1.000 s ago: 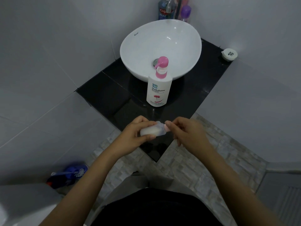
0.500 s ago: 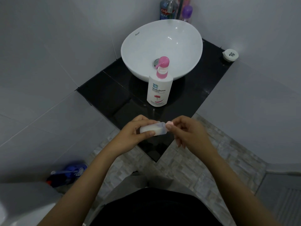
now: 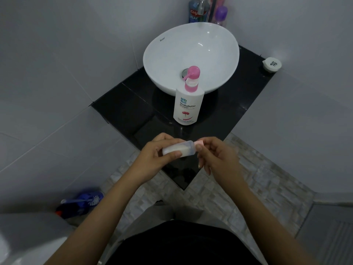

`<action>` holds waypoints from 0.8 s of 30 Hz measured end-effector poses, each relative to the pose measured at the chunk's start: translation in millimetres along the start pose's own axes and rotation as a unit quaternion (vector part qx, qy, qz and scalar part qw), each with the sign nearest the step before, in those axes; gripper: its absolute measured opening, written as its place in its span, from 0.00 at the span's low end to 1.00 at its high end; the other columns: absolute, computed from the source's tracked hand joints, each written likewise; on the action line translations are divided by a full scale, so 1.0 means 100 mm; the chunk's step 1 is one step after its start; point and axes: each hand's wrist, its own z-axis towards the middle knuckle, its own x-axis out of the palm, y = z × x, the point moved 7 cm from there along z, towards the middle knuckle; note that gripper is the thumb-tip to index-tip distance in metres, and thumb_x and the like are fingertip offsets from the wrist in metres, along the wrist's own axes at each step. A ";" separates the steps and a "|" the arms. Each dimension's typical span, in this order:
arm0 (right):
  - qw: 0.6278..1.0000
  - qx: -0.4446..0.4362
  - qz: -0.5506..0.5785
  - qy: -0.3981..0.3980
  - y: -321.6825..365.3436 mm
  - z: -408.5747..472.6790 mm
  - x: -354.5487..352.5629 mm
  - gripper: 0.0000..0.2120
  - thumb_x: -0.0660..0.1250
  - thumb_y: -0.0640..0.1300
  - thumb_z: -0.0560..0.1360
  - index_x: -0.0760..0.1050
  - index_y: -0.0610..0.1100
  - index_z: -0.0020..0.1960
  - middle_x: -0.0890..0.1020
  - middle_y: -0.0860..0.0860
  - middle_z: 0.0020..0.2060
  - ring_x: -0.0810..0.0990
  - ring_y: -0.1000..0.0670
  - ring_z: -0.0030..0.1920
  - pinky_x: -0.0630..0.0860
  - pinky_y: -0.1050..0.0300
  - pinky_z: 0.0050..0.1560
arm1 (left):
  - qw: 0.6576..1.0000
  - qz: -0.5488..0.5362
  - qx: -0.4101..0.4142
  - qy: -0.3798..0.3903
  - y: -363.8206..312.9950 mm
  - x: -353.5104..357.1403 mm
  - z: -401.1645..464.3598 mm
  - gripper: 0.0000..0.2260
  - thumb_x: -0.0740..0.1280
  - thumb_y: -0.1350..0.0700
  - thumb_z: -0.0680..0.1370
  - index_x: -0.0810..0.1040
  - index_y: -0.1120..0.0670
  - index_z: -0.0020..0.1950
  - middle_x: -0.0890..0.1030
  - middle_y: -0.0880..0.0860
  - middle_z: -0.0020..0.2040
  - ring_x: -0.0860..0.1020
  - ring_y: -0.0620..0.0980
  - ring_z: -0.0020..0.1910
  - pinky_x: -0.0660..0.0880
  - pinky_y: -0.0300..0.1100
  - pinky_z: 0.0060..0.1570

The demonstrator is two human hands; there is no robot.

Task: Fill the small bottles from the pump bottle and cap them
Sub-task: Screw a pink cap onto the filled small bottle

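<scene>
A small clear bottle (image 3: 181, 149) with white liquid inside lies sideways in my left hand (image 3: 158, 155), above the front corner of the black counter (image 3: 133, 109). My right hand (image 3: 215, 157) pinches the pink cap (image 3: 199, 143) at the bottle's mouth between thumb and fingers. The white pump bottle (image 3: 188, 104) with a pink pump head stands upright on the counter in front of the sink, a short way beyond both hands.
A white bowl sink (image 3: 191, 56) sits on the counter with bottles (image 3: 208, 10) behind it in the corner. A small white round container (image 3: 271, 64) rests at the counter's right corner. A blue toilet brush (image 3: 84, 200) lies on the floor at lower left.
Both hands stayed close together at the counter's front corner. My right fingers shifted slightly on the pink cap at the bottle's mouth, and the bottle tilted a little.
</scene>
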 end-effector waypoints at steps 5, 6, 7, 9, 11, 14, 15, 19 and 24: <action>0.998 0.023 0.050 -0.020 -0.02 -0.01 0.03 0.07 0.63 0.42 0.78 0.78 0.40 0.50 0.79 0.45 0.30 0.74 0.54 0.25 0.70 0.67 0.23 | 1.000 0.014 0.017 -0.015 -0.02 -0.01 -0.01 0.16 0.66 0.44 0.71 0.78 0.38 0.59 0.73 0.52 0.50 0.75 0.48 0.48 0.76 0.44 0.47; 0.998 0.028 0.052 -0.022 -0.03 -0.01 0.04 0.08 0.63 0.42 0.78 0.78 0.39 0.50 0.79 0.44 0.31 0.74 0.54 0.25 0.70 0.66 0.23 | 1.000 0.017 0.019 -0.017 -0.01 -0.01 -0.01 0.16 0.66 0.44 0.72 0.78 0.37 0.59 0.73 0.52 0.50 0.75 0.47 0.48 0.76 0.43 0.48; 0.998 0.034 0.056 -0.021 -0.04 0.00 0.04 0.08 0.63 0.42 0.77 0.78 0.38 0.50 0.80 0.42 0.31 0.74 0.53 0.25 0.70 0.65 0.23 | 0.999 0.021 0.022 -0.016 0.00 -0.02 -0.02 0.16 0.66 0.44 0.72 0.78 0.37 0.59 0.73 0.51 0.50 0.75 0.46 0.48 0.75 0.41 0.48; 0.996 0.049 0.068 -0.015 -0.06 0.01 0.05 0.09 0.65 0.42 0.77 0.79 0.38 0.51 0.81 0.42 0.33 0.75 0.52 0.26 0.70 0.64 0.24 | 0.999 0.038 0.025 -0.011 0.03 -0.02 -0.02 0.17 0.66 0.44 0.72 0.77 0.39 0.61 0.73 0.49 0.50 0.74 0.43 0.49 0.74 0.37 0.48; 0.996 0.054 0.069 -0.004 -0.07 0.03 0.05 0.07 0.66 0.42 0.76 0.79 0.39 0.50 0.82 0.43 0.34 0.76 0.53 0.26 0.71 0.64 0.24 | 0.998 0.058 0.028 -0.006 0.07 -0.03 -0.03 0.17 0.69 0.47 0.72 0.78 0.43 0.61 0.73 0.49 0.50 0.74 0.42 0.49 0.74 0.34 0.48; 0.999 0.031 0.040 0.020 -0.02 0.06 0.09 0.07 0.69 0.41 0.74 0.79 0.41 0.52 0.82 0.41 0.37 0.77 0.55 0.28 0.72 0.68 0.25 | 0.993 0.111 0.026 -0.017 0.12 -0.03 -0.04 0.18 0.73 0.50 0.70 0.78 0.45 0.59 0.76 0.46 0.50 0.76 0.43 0.49 0.76 0.38 0.49; 0.999 0.025 0.033 0.027 0.00 0.07 0.11 0.09 0.69 0.40 0.74 0.79 0.41 0.53 0.82 0.41 0.38 0.78 0.56 0.28 0.72 0.69 0.26 | 0.991 0.133 0.025 -0.017 0.14 -0.02 -0.04 0.19 0.74 0.49 0.69 0.77 0.45 0.59 0.77 0.46 0.50 0.77 0.43 0.49 0.77 0.40 0.49; 0.999 0.020 0.025 0.011 0.01 0.11 0.10 0.11 0.69 0.42 0.74 0.78 0.42 0.55 0.82 0.45 0.36 0.79 0.56 0.29 0.71 0.70 0.28 | 0.985 0.167 0.021 -0.047 0.23 -0.01 0.00 0.18 0.74 0.50 0.68 0.77 0.46 0.57 0.77 0.44 0.48 0.76 0.40 0.47 0.77 0.39 0.45; 0.995 0.070 0.029 -0.061 -0.17 0.10 -0.08 0.08 0.65 0.45 0.76 0.80 0.43 0.50 0.83 0.45 0.38 0.80 0.51 0.31 0.74 0.64 0.29 | 0.977 0.183 -0.033 -0.102 0.51 -0.08 0.15 0.16 0.74 0.57 0.69 0.76 0.51 0.55 0.78 0.46 0.51 0.75 0.42 0.48 0.73 0.33 0.46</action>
